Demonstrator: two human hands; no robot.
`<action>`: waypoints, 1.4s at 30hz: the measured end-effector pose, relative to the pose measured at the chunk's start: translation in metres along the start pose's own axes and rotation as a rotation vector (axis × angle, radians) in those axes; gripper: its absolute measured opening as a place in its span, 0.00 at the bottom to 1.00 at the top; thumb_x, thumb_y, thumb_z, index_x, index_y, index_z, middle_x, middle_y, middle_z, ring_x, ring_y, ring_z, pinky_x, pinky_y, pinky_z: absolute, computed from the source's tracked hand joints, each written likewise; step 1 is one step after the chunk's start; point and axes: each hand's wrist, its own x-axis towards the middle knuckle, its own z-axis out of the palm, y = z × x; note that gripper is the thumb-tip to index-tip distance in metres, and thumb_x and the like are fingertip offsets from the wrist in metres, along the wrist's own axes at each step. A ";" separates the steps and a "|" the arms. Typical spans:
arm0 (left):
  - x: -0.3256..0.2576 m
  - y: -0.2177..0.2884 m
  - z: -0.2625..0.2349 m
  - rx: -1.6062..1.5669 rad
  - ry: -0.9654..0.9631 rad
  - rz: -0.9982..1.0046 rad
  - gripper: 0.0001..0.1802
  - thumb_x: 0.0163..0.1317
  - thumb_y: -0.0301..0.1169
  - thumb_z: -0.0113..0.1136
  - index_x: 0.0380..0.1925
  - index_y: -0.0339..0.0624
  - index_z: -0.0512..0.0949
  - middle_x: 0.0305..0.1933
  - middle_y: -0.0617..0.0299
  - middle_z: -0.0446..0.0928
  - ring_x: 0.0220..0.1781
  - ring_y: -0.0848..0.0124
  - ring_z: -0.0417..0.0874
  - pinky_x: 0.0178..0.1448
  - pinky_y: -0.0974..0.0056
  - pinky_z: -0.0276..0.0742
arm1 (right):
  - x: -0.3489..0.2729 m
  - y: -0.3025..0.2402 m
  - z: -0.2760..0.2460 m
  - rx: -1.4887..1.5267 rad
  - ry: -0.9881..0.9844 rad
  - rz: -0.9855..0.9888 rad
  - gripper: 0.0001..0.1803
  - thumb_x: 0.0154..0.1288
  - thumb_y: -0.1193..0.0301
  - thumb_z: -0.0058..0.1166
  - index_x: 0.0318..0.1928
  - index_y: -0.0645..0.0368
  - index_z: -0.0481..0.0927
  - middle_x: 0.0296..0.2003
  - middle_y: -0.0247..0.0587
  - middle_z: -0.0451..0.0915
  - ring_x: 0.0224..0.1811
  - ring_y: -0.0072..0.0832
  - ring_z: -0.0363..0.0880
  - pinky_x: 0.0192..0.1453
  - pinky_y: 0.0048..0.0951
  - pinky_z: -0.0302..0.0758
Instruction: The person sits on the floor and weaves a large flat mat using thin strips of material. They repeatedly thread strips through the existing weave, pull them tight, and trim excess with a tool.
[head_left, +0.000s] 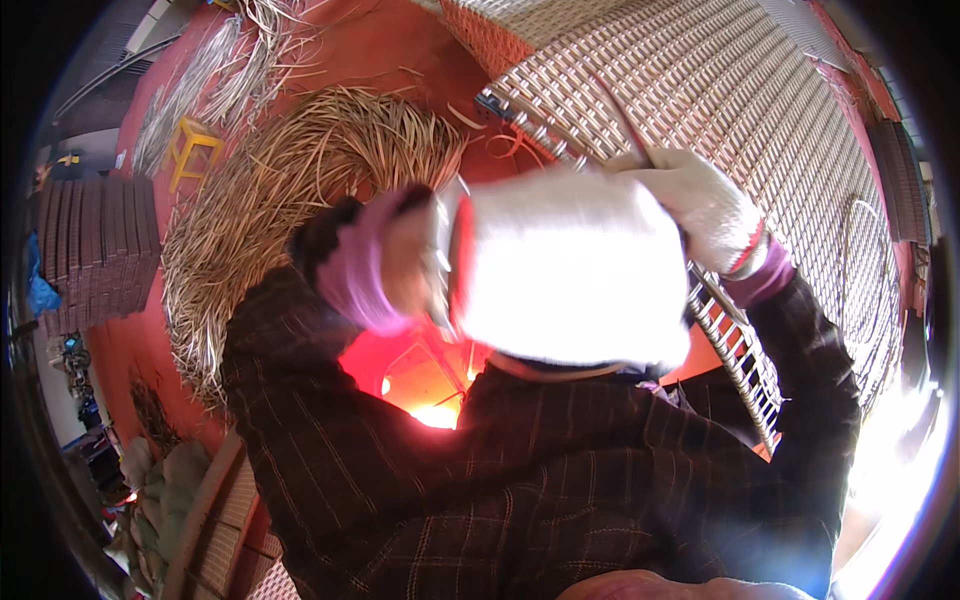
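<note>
A large woven wicker panel (760, 110) of pale strips leans across the upper right. My right hand (712, 207), in a white glove with a red-edged cuff, rests at the panel's lower edge, closed around a thin cane strip (622, 118) that runs up over the weave. My left hand (570, 270), also in a white glove, is raised close to the camera. It is blurred and overexposed, so its fingers are not readable. A purple cuff (365, 270) and dark checked sleeves cover both my forearms.
A big heap of loose cane strips (290, 190) lies on the red floor at left. Beyond it stand a small yellow stool (190, 148) and bundles of pale strips (200, 75). Brown woven panels (95, 250) are stacked at far left. Another woven piece (215, 520) sits at lower left.
</note>
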 end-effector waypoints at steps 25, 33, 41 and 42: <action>0.028 0.126 0.049 2.372 -0.094 0.293 0.10 0.67 0.33 0.61 0.37 0.41 0.89 0.32 0.57 0.87 0.35 0.60 0.88 0.42 0.59 0.84 | -0.223 0.130 -0.276 -0.349 1.064 -0.078 0.15 0.76 0.63 0.59 0.53 0.57 0.89 0.28 0.21 0.75 0.21 0.06 0.57 0.22 0.16 0.50; 0.066 0.110 0.027 2.613 -0.123 0.394 0.13 0.68 0.30 0.63 0.52 0.44 0.85 0.47 0.59 0.87 0.49 0.64 0.88 0.54 0.60 0.82 | -0.071 0.011 -0.032 -0.350 0.578 -0.488 0.18 0.71 0.60 0.64 0.53 0.58 0.90 0.30 0.29 0.84 0.27 0.12 0.73 0.32 0.21 0.70; 0.053 0.130 0.031 2.426 -0.284 0.457 0.20 0.72 0.27 0.59 0.62 0.47 0.84 0.52 0.59 0.88 0.52 0.66 0.89 0.61 0.61 0.82 | -0.015 -0.006 0.010 -0.219 0.509 -0.485 0.15 0.70 0.58 0.64 0.37 0.58 0.88 0.22 0.31 0.80 0.20 0.17 0.70 0.28 0.28 0.69; 0.047 0.128 0.039 2.203 -0.169 0.447 0.16 0.72 0.28 0.60 0.57 0.43 0.85 0.49 0.57 0.89 0.50 0.65 0.89 0.58 0.61 0.83 | -0.016 -0.004 0.004 -0.283 0.535 -0.608 0.15 0.72 0.59 0.63 0.37 0.59 0.88 0.22 0.33 0.79 0.20 0.20 0.71 0.29 0.29 0.70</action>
